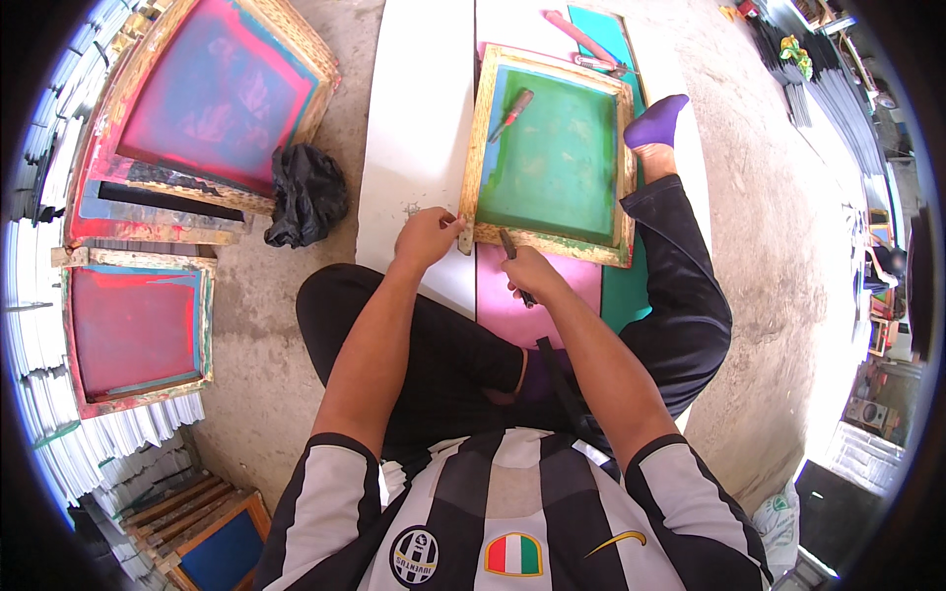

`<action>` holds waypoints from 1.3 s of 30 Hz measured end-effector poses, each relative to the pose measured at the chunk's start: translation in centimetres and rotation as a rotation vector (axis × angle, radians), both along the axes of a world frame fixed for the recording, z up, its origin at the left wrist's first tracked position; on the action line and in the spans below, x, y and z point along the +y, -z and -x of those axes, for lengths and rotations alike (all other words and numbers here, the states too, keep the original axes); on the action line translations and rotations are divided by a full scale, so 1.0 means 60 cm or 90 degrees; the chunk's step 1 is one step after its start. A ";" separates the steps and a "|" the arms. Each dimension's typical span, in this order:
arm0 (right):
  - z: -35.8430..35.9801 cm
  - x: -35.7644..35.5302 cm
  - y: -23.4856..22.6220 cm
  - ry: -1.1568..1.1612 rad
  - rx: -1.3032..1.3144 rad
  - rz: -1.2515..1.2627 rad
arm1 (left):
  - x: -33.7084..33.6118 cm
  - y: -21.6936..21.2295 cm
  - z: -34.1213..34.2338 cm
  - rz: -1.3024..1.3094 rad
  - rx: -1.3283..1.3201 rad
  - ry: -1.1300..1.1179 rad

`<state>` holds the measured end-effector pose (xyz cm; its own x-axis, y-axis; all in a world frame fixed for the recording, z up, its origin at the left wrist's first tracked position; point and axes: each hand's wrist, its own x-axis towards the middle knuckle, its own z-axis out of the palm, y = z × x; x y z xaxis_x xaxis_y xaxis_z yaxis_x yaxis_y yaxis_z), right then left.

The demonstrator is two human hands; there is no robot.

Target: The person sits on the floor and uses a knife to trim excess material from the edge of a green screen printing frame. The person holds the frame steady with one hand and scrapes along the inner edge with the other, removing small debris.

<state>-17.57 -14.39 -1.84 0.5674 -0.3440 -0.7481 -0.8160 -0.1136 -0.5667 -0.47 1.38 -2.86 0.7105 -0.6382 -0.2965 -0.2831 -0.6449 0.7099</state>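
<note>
In front of me a wooden-framed printing screen (626,158) with a green mesh lies on white boards. My left hand (427,236) is at its near left corner, fingers pinched on a short wooden strip (466,238) that stands against the corner. My right hand (535,273) is closed around a dark hand tool (527,297), whose tip reaches the near edge of the frame; its exact kind is hidden by the fingers. A screwdriver (512,113) with a red-and-grey handle lies on the mesh. My purple-socked foot (655,122) rests by the frame's right side.
Beyond the frame lie a metal tool (601,66) and a pink strip (576,32). Pink (552,305) and green sheets (628,295) show under it. At left stand more printing screens (212,295) and a black plastic bag (307,195). White stacks (128,433) line the left.
</note>
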 end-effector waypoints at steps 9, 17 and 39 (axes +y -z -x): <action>-0.009 0.018 -0.024 -0.050 0.105 0.163 | -0.004 0.003 -0.001 -0.005 -0.004 0.015; -0.002 0.044 -0.008 -0.001 0.052 0.249 | -0.015 -0.007 -0.006 -0.069 -0.003 0.015; -0.023 0.082 -0.025 0.068 -0.221 -0.211 | 0.006 -0.001 0.002 0.198 0.110 0.053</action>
